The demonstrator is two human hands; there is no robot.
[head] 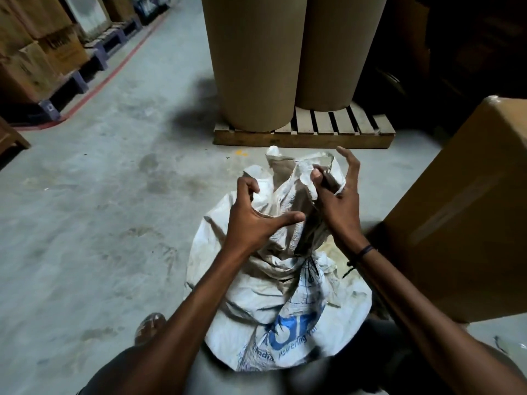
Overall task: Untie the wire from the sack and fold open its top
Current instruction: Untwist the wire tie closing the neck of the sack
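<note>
A dirty white woven sack (273, 303) with blue print stands on the concrete floor between my knees. Its neck is bunched and twisted, and the loose top (288, 169) stands up crumpled. My left hand (253, 218) hovers against the left side of the neck with fingers curled and spread, thumb pointing right, holding nothing. My right hand (336, 195) pinches a fold of the sack's top edge between thumb and forefinger, other fingers spread upward. I cannot make out any wire around the neck.
Two tall brown paper rolls (273, 58) stand on a wooden pallet (305, 132) just beyond the sack. A large cardboard box (462, 212) sits close on the right. Stacked cartons on pallets (42, 58) line the left wall behind a red floor line.
</note>
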